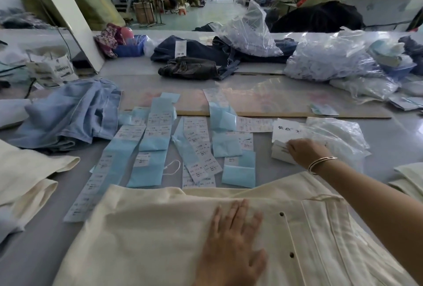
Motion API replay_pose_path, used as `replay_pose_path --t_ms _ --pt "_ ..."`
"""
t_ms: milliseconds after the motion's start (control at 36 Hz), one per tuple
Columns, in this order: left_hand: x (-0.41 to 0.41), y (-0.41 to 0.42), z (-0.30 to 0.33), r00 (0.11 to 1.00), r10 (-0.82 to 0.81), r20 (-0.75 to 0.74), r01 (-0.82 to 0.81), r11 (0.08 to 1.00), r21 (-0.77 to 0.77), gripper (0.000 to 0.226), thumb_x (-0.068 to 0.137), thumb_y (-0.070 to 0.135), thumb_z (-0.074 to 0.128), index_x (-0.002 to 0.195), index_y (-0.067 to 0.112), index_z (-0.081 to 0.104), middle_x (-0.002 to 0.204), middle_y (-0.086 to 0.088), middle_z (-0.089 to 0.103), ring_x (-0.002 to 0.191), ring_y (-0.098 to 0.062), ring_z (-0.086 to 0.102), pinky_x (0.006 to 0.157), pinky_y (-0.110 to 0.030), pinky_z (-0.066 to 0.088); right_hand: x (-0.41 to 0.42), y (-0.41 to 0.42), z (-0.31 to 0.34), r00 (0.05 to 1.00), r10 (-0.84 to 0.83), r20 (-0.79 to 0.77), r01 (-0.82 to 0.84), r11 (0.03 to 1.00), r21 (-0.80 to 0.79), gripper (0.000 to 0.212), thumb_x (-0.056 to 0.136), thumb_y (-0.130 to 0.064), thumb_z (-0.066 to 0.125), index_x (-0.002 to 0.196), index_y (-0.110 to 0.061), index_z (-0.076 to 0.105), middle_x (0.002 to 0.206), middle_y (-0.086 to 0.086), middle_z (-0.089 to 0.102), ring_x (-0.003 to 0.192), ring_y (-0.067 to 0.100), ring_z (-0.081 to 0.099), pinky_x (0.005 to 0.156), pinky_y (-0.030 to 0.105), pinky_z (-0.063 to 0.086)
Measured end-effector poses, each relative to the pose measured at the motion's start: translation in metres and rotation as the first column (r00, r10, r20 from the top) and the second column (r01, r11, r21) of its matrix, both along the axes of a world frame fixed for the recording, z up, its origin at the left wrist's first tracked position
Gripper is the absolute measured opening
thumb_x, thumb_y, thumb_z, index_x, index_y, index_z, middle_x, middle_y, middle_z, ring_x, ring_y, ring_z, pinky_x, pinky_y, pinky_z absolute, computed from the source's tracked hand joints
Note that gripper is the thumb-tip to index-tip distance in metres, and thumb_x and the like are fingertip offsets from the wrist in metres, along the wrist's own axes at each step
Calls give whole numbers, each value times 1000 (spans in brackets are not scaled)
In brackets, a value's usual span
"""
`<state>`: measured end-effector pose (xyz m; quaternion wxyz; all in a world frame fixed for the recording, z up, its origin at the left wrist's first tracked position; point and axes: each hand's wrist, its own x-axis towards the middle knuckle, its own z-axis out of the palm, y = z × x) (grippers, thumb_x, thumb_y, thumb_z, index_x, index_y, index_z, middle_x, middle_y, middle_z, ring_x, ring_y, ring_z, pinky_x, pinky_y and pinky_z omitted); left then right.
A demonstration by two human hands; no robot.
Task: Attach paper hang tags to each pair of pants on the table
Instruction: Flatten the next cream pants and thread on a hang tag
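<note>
A cream pair of pants lies flat at the table's near edge, its button placket to the right. My left hand presses flat on it, fingers straight. My right hand, a bangle on the wrist, reaches to a stack of white paper hang tags at the right and its fingertips touch the stack; whether they pinch a tag is hidden. Strips of blue-backed printed labels lie in rows beyond the pants.
Light blue pants lie bunched at the left, more cream fabric at the near left. Dark jeans and clear plastic bags fill the far side. A crumpled bag sits right of the tags.
</note>
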<state>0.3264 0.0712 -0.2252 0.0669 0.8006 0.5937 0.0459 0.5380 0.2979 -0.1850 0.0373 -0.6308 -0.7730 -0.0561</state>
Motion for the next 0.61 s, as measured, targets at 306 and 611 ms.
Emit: replay_pose_path --t_ms 306,611 --pt "-3 1 3 995 2 96 -3 1000 12 66 66 67 44 123 39 62 133 7 59 122 -9 56 99 -35 29 -2 -3 5 974 -78 -211 96 992 79 23 91 -31 58 84 -13 70 91 17 69 84 35 63 66 33 44" --pt "-39 43 38 -363 584 726 11 782 -623 40 85 42 51 106 12 65 94 -5 75 79 -17 70 72 -33 49 -97 -130 29 640 767 -49 -676 591 440 15 80 -28 60 69 -24 69 93 -5 73 83 15 69 75 29 54"
